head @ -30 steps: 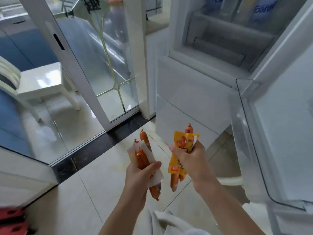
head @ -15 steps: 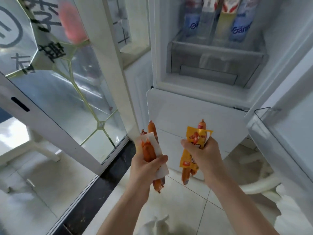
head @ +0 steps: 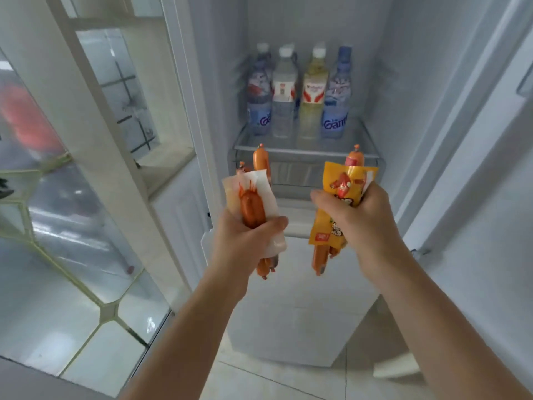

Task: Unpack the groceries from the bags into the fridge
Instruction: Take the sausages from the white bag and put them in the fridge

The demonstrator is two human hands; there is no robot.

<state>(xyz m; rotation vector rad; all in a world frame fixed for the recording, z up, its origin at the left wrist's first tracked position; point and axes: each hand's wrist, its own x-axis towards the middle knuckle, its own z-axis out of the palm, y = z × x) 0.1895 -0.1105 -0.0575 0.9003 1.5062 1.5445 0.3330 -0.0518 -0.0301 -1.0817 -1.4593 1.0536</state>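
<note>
Your left hand point(head: 245, 241) grips a white sausage pack point(head: 251, 203), your right hand point(head: 354, 215) a yellow pack point(head: 340, 203), both held up before the open fridge point(head: 305, 220), below 4 bottles point(head: 298, 93).

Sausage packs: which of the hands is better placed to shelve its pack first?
Roughly even, probably right: the right hand with the yellow pack sits slightly higher than the left hand, nearer the shelf.
</note>
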